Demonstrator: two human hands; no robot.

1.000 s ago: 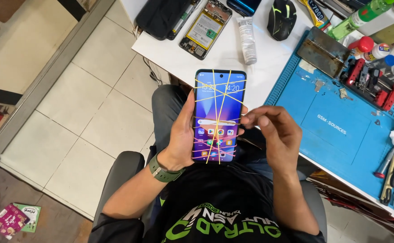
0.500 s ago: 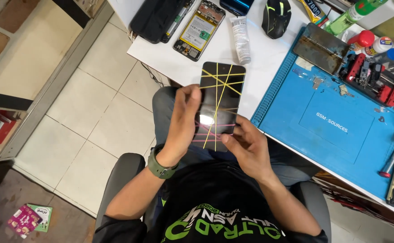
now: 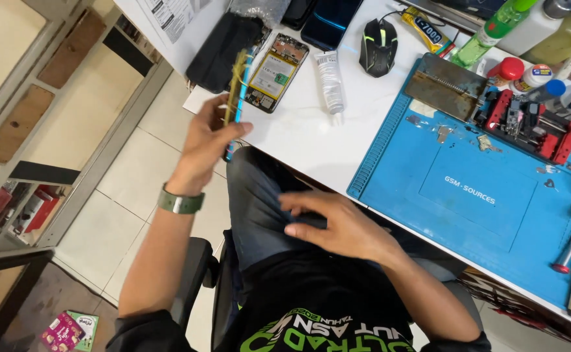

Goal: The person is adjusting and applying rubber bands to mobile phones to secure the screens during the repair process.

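my left hand [image 3: 208,140] gripped phone [image 3: 234,98] by its lower half, fingers wrapped round it, thin edge turned toward me. phone's long axis ran up and away from that hand, top end pointing at opened phone [image 3: 273,73] on white desk [image 3: 305,140]. my right hand [image 3: 337,225] lay loosely open, empty, on lap, lower and to right of phone, well apart. left hand nearer.

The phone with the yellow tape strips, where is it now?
In the head view, upper left: the left hand holds the phone edge-on over the white table's edge, beside the opened phone.
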